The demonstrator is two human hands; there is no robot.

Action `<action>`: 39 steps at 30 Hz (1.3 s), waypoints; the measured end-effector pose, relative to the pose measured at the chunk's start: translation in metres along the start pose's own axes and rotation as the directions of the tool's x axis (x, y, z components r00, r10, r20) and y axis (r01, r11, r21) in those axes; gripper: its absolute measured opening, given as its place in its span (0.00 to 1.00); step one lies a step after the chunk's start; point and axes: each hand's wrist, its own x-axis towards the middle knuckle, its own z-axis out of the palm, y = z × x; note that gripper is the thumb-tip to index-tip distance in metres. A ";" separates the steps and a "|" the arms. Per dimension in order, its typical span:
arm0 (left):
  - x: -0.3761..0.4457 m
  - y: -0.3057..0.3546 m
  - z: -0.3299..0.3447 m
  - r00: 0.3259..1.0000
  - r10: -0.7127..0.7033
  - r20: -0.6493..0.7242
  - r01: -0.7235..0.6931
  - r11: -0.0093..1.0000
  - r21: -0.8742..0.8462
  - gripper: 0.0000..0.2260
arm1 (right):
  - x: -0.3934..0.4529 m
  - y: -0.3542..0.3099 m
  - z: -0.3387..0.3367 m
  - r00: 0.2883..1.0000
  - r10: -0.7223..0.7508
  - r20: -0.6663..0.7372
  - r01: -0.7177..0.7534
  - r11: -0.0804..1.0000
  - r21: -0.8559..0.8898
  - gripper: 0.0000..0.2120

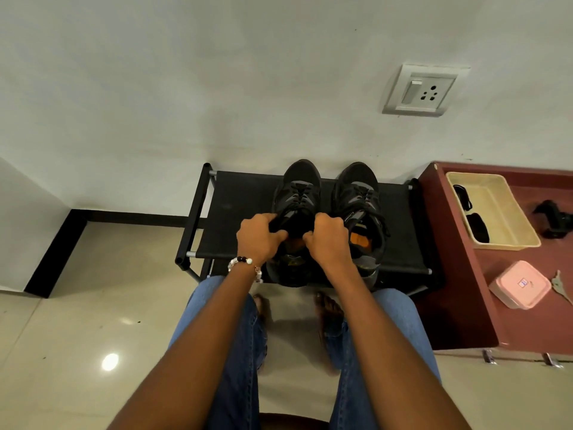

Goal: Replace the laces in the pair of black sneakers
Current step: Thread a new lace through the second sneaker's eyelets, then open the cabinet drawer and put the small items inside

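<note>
Head view, near to far. Person seated, jeans-clad knees at bottom of frame, bare feet on tiled floor. Both arms reach forward to a low black rack [242,206].

Left hand [259,238], beaded bracelet [245,265] at the wrist, curls its fingers around the collar of the left sneaker [296,206]. Right hand [330,238] grips the same collar on the opposite side. Both holds are closed and firm; the opening is spread between them. Right sneaker [358,209] sits just beside, untouched. Both shoes rest on the rack top, toes toward the wall, black laces [299,193] threaded.

Risk: task barely begun, judging by the laces in place. Pulling hard on the collar could drag the shoe off the front edge of the rack, or knock its neighbour.

Containers, on the red cabinet [459,274] to the right: pink lidded box [519,283], contents hidden; beyond it a cream tray [508,212] holding dark items, possibly sunglasses, cannot tell for sure. Wall socket [423,90] above.
</note>
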 end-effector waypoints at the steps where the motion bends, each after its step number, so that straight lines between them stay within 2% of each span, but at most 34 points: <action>1: 0.001 0.004 0.002 0.999 0.027 -0.018 -0.027 1.000 -0.002 0.16 | 0.001 0.001 -0.002 1.000 0.002 -0.020 -0.002 1.000 0.000 0.07; 4: 0.001 0.017 0.010 0.998 0.049 -0.050 -0.049 0.999 -0.007 0.13 | 0.005 0.008 -0.005 0.999 0.002 -0.036 -0.003 0.999 -0.033 0.03; 8: -0.005 0.024 0.021 0.995 0.017 -0.101 -0.017 1.000 -0.004 0.12 | 0.006 0.015 -0.008 1.000 -0.017 0.000 0.017 0.994 -0.108 0.06; 13: -0.007 0.026 0.019 0.995 0.005 -0.096 -0.004 1.000 0.013 0.14 | -0.008 0.011 -0.013 0.999 -0.032 -0.007 0.031 0.994 -0.101 0.12; 16: -0.011 0.029 0.015 0.997 -0.017 -0.079 0.019 0.999 0.034 0.14 | -0.015 0.012 -0.020 0.999 -0.024 -0.044 0.020 0.996 -0.090 0.09; 19: -0.020 0.046 0.006 0.993 -0.002 -0.120 0.010 0.998 0.060 0.14 | -0.026 0.014 -0.036 0.996 -0.001 -0.094 0.002 1.000 0.010 0.06; 23: -0.038 0.081 -0.003 0.985 0.038 -0.171 -0.010 0.987 0.162 0.10 | -0.045 0.022 -0.060 0.981 0.045 -0.189 -0.004 0.977 0.213 0.09; 27: -0.062 0.117 0.000 0.971 0.228 -0.076 -0.230 0.973 -0.021 0.08 | -0.070 0.043 -0.091 0.951 0.127 -0.280 0.004 0.906 0.423 0.07; 30: -0.086 0.147 0.015 0.944 0.331 -0.013 -0.328 0.928 -0.179 0.07 | -0.091 0.071 -0.118 0.918 0.187 -0.349 0.022 0.855 0.517 0.04; 33: -0.112 0.184 0.049 0.910 0.408 0.075 -0.367 0.876 -0.315 0.07 | -0.119 0.114 -0.145 0.876 0.282 -0.391 -0.004 0.816 0.579 0.04; 38: -0.137 0.223 0.107 0.858 0.476 0.192 -0.396 0.853 -0.341 0.09 | -0.148 0.193 -0.149 0.792 0.461 -0.401 -0.082 0.730 0.678 0.05; 39: -0.143 0.233 0.124 0.833 0.502 0.234 -0.420 0.848 -0.324 0.09 | -0.152 0.216 -0.147 0.751 0.527 -0.398 -0.122 0.703 0.700 0.07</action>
